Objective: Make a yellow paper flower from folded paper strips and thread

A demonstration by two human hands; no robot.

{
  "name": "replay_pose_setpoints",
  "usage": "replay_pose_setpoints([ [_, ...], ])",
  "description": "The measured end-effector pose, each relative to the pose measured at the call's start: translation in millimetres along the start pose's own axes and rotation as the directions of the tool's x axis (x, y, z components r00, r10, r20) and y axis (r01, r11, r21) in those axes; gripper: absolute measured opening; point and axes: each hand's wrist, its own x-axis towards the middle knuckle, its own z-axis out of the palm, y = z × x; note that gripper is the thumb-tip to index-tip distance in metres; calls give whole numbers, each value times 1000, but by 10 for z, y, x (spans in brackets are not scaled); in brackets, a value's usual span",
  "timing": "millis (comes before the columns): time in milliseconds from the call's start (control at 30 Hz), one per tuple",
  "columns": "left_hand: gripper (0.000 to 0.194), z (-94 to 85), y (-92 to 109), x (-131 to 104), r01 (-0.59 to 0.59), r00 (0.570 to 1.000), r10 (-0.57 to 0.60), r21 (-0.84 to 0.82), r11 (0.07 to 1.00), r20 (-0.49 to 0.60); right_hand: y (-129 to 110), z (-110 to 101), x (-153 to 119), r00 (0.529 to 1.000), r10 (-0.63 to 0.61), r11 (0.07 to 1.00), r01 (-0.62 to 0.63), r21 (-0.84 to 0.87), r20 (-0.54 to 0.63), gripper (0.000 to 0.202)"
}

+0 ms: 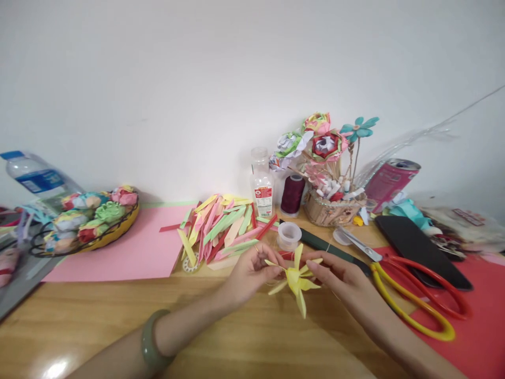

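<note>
A yellow folded-paper flower (296, 280) with several pointed petals hangs just above the wooden table (118, 321). My left hand (248, 273) pinches its left side, a green bangle (152, 341) on that wrist. From the right, my right hand (335, 273) grips the flower with fingertips on its top petals. A pile of folded paper strips (221, 226) in pink, green, yellow and red lies just beyond my left hand.
A pink sheet (134, 250) lies at left beside a basket of paper flowers (89, 218) and a water bottle (35, 176). Behind stand a small bottle (262, 184), a maroon thread spool (292, 193), a paper bouquet basket (329, 202) and a can (390, 181). Yellow and red scissors (418, 300) lie at right.
</note>
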Motion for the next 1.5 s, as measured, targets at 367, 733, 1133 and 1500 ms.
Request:
replay_pose_setpoints([
  [367,23,147,40,-55,123,986,-102,163,979,-133,25,138,-49,997,-76,972,68,-224,-26,22],
  [733,10,185,26,-144,-335,879,466,572,749,-95,124,151,-143,837,-546,731,453,-511,-40,13],
  [1133,5,190,66,-151,-483,818,574,581,655,34,97,150,-162,771,-637,632,522,-573,-1,9],
  [1500,8,185,72,-168,-519,797,594,628,581,110,54,126,-149,750,-651,630,621,-467,120,16],
])
